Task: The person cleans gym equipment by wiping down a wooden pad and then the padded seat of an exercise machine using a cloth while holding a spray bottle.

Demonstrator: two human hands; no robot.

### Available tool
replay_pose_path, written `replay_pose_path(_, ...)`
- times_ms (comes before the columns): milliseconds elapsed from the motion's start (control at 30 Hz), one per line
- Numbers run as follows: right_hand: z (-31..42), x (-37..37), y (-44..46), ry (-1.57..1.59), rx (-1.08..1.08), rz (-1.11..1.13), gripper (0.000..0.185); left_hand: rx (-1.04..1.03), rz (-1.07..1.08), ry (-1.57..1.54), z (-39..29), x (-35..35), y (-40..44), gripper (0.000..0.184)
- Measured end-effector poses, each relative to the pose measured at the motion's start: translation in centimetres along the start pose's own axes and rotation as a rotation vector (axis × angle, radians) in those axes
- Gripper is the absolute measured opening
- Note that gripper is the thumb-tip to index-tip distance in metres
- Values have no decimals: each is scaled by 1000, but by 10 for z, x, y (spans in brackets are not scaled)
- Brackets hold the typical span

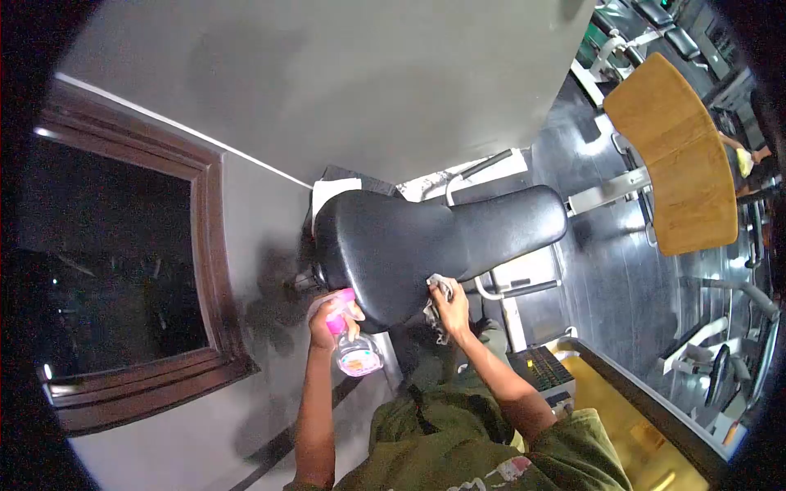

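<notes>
Gym room: grey wall (393, 90) behind, dark floor (602, 262) off to the right, one wood-framed window (211, 245) at left. Black padded bench (393, 237) sits mid-view, broad end on the window side, narrower end pointing right; both hands are at its near edge. Left hand (327, 317): fingers wrapped round the pink head of a clear spray bottle (360, 358), its body hanging below; gripped there, I judge, because that puts the trigger within finger reach. Whether a finger rests on the trigger, cannot tell. Right hand (454, 311): fingers drawn in on a crumpled cloth (440, 286), probably bunched so it fits the grip and leaves fabric toward the padding. Contact with the padding likely, not certain. Count: one bottle, one cloth, one bench, one window, one curved wooden board (679, 164), two own hands. Far right edge: part of another person (763, 154) beside something yellow (745, 162); number of hands there unclear
</notes>
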State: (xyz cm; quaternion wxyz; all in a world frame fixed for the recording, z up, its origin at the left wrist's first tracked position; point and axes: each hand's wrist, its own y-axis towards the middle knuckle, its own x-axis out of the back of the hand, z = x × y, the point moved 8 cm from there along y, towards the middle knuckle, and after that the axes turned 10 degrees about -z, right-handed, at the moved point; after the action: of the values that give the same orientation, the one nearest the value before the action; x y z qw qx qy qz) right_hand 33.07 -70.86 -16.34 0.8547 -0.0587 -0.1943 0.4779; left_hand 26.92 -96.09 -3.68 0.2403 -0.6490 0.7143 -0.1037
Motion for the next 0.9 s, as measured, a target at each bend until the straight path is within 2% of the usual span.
replay_pose_path(100, 37, 2, -13, 112, 105, 114, 25, 22, 50, 12, -3, -3, 1, 50)
replay_pose_path(133, 44, 4, -19, 127, 75, 145, 24, 33, 60, -3, -3, -4, 0, 50)
replay_pose_path(233, 27, 6, -16, 135, 50, 151, 25, 54, 91, -48, -2, -7, 2, 50)
replay_pose_path(300, 8, 7, -5, 89, 34, 42, 27, 59, 95, -81, -1, -7, 1, 49)
replay_pose_path(367, -14, 3, 8, 20, -138, 40, 27, 83, 55, -67, -1, -6, 1, 49)
replay_pose_path(500, 31, 5, 11, -76, 83, -35, 23, 58, 18, -20, -4, -6, 0, 48)
replay_pose_path(567, 56, -1, 1, 73, 276, 57, 20, 55, 22, -16, -8, -12, -1, 48)
replay_pose_path(633, 64, 1, -7, 46, 252, 71, 20, 47, 29, -20, -8, -13, -4, 48)
replay_pose_path(700, 47, 1, -2, 55, 153, 150, 22, 27, 51, -34, -7, -14, -2, 48)
replay_pose_path(733, 35, 0, 4, 20, 178, 120, 25, 31, 56, -28, -3, -11, 0, 48)
replay_pose_path(767, 8, -2, 13, -37, 98, 76, 27, 14, 40, -19, -4, -11, -1, 47)
replay_pose_path(833, -5, -4, 24, -95, -202, 89, 29, -30, 12, -3, -7, -15, -1, 47)
replay_pose_path(900, 12, -5, 29, -103, -112, 69, 28, -65, 11, -79, -9, -16, -3, 41)
